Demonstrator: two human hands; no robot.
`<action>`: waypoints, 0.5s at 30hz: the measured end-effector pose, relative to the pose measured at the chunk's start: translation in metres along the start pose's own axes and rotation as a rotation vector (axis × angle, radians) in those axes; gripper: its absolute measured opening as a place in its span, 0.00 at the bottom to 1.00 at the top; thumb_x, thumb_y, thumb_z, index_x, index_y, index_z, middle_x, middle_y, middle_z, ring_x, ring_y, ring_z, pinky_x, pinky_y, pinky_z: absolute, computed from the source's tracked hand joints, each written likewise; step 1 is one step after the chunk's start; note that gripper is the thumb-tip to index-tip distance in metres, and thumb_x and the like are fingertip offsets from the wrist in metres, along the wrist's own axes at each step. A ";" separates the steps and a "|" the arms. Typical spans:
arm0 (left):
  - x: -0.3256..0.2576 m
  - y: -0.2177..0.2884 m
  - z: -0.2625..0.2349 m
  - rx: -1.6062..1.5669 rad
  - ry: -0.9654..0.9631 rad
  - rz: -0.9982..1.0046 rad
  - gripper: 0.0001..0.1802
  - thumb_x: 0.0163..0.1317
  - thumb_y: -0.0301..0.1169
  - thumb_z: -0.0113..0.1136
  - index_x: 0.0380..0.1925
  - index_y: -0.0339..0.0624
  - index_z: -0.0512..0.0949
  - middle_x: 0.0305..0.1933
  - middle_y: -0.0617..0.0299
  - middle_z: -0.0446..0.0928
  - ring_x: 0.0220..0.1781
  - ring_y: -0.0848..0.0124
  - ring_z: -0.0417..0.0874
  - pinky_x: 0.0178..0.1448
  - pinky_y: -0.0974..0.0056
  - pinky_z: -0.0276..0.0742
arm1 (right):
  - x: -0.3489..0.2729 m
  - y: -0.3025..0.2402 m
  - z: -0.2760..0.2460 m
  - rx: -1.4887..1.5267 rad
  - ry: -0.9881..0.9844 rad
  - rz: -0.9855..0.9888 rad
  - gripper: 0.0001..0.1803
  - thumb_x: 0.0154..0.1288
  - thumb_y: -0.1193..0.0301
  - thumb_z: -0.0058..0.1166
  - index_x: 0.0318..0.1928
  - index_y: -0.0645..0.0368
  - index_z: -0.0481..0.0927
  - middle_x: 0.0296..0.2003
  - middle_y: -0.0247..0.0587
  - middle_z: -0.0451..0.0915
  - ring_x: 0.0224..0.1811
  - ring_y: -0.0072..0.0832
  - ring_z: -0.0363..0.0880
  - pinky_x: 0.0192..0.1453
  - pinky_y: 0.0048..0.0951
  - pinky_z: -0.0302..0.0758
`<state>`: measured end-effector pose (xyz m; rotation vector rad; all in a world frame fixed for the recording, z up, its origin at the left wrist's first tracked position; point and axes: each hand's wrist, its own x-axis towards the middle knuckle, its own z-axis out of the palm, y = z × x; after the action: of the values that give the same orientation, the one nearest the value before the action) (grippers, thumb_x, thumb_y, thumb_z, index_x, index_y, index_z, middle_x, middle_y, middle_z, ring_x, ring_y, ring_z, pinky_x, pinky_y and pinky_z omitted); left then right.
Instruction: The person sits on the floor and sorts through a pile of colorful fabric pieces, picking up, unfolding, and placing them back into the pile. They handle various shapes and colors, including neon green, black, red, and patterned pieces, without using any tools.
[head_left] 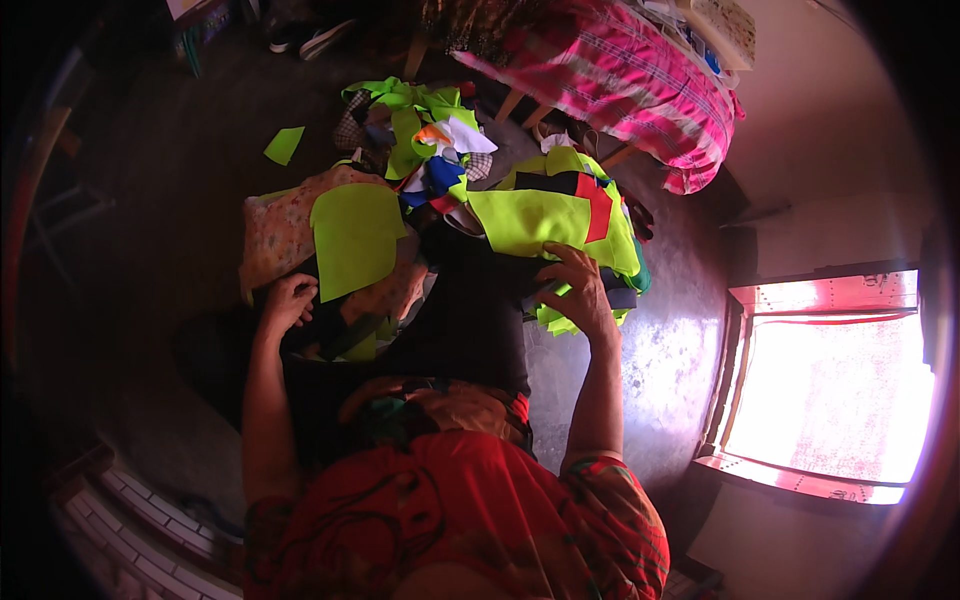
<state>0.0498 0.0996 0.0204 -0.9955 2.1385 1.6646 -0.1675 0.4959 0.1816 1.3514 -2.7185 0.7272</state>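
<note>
My left hand (290,302) has its fingers curled together beside the lower left edge of a neon yellow fabric piece (356,240) with a rounded top. Whatever those fingers hold, if anything, is hidden. That piece lies over a peach patterned cloth (290,222) on my left thigh. To the right, my right hand (578,285) is open, fingers apart, its fingertips at the lower edge of another neon yellow fabric piece (530,218). A red strip (597,208) lies across that piece's right end. More neon scraps (560,320) show under my right hand.
Ahead of my knees is a heap of mixed scraps, with a white piece (465,137) and a blue piece (440,177). One loose neon scrap (284,145) lies on the dark floor. A pink checked cloth (620,80) drapes furniture beyond; a bright curtained window (825,395) is at right.
</note>
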 end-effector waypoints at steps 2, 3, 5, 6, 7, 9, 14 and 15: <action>0.001 -0.002 0.000 -0.009 0.004 0.002 0.15 0.67 0.33 0.54 0.50 0.39 0.76 0.26 0.61 0.76 0.20 0.75 0.78 0.20 0.70 0.71 | -0.001 -0.012 -0.007 0.006 -0.029 -0.027 0.12 0.44 0.73 0.67 0.34 0.57 0.83 0.41 0.38 0.83 0.48 0.37 0.79 0.59 0.35 0.69; 0.001 -0.004 -0.001 -0.013 0.007 0.002 0.15 0.67 0.33 0.54 0.50 0.39 0.76 0.26 0.61 0.76 0.20 0.75 0.78 0.20 0.70 0.71 | -0.001 -0.011 -0.008 0.100 -0.026 0.045 0.12 0.45 0.73 0.67 0.34 0.57 0.83 0.41 0.39 0.83 0.47 0.37 0.79 0.57 0.34 0.70; 0.000 -0.003 0.000 -0.011 0.008 0.008 0.15 0.67 0.34 0.54 0.50 0.39 0.76 0.26 0.61 0.76 0.20 0.75 0.77 0.21 0.69 0.71 | -0.001 -0.006 -0.013 0.282 -0.011 0.192 0.11 0.47 0.73 0.67 0.35 0.57 0.83 0.41 0.40 0.83 0.46 0.37 0.80 0.54 0.34 0.73; 0.000 -0.002 0.000 -0.011 0.011 0.009 0.15 0.67 0.34 0.54 0.50 0.39 0.76 0.26 0.61 0.76 0.20 0.75 0.77 0.21 0.70 0.71 | 0.002 -0.003 -0.013 0.230 0.138 0.320 0.11 0.50 0.73 0.65 0.37 0.58 0.83 0.40 0.41 0.83 0.44 0.37 0.80 0.51 0.33 0.75; 0.000 0.000 0.000 -0.011 0.016 0.011 0.15 0.67 0.34 0.54 0.50 0.39 0.76 0.26 0.61 0.76 0.20 0.75 0.77 0.20 0.70 0.71 | 0.009 0.005 -0.015 0.072 0.253 0.316 0.11 0.55 0.75 0.63 0.40 0.58 0.83 0.40 0.42 0.83 0.44 0.35 0.81 0.50 0.32 0.75; -0.002 0.001 -0.001 -0.016 0.007 0.003 0.15 0.66 0.34 0.55 0.49 0.39 0.76 0.25 0.61 0.76 0.20 0.75 0.77 0.20 0.70 0.71 | 0.022 0.025 -0.017 -0.116 0.325 0.356 0.14 0.58 0.71 0.60 0.47 0.56 0.81 0.43 0.43 0.82 0.50 0.39 0.78 0.55 0.36 0.72; -0.001 -0.002 0.000 -0.021 0.016 0.030 0.14 0.65 0.34 0.56 0.48 0.40 0.77 0.24 0.62 0.76 0.19 0.75 0.78 0.20 0.70 0.70 | 0.050 0.060 0.001 -0.259 0.243 0.267 0.19 0.60 0.64 0.58 0.52 0.53 0.77 0.51 0.42 0.78 0.57 0.40 0.71 0.59 0.43 0.66; 0.000 -0.002 0.000 -0.021 0.017 0.037 0.14 0.65 0.34 0.56 0.48 0.40 0.77 0.24 0.62 0.76 0.19 0.75 0.78 0.20 0.70 0.70 | 0.053 0.064 0.005 -0.257 0.201 0.295 0.20 0.60 0.62 0.58 0.52 0.52 0.77 0.52 0.41 0.77 0.58 0.40 0.70 0.58 0.45 0.66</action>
<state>0.0515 0.0996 0.0185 -0.9857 2.1672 1.7054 -0.2488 0.4870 0.1631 0.7922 -2.7564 0.4709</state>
